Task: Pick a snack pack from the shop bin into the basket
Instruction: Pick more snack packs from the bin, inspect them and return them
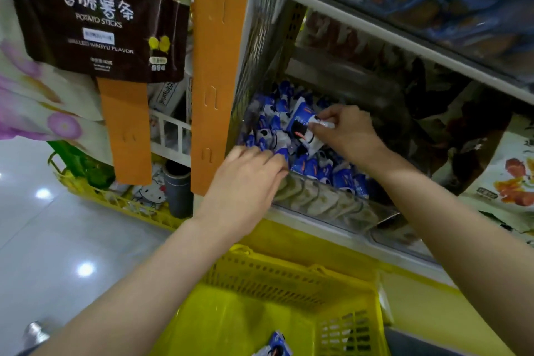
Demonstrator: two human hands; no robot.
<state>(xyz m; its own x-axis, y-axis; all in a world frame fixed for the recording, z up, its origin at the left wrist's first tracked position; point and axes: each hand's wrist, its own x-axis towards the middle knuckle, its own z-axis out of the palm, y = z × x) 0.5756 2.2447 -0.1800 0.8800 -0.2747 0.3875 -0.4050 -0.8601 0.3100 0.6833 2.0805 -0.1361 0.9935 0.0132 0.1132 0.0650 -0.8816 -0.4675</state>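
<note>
1. Blue-and-white film marks the snack pack (pixel 303 124). It hangs just above the heap in the shop bin (pixel 291 212), near the frame's middle. The right hand (pixel 349 133) pinches its top edge between thumb and fingers (pixel 335 113).
2. At 7 o'clock from that pack, the left hand (pixel 245 182) reaches into the loose packs (pixel 312 166). Its fingertips are buried among them, so I cannot tell whether it holds one.
3. The step in hand looks like the lift-out. It is probably best to keep the pinch firm, since the film likely slips. Raise the pack only enough to clear the clear front wall (pixel 341 205), then carry it toward 6 o'clock.
4. The yellow basket (pixel 289 277) waits at 6 o'clock, directly below the bin. One matching pack (pixel 274 345) lies in it at the bottom edge.
5. An upper shelf (pixel 375 29) at 1 o'clock hangs close over the bin and limits the lift. The left forearm crosses the way down, so swing to its right.
6. An orange strip (pixel 215 66) stands at 10 o'clock, and a potato sticks bag (pixel 98 14) hangs at 11 o'clock. Both are clear of the path.
</note>
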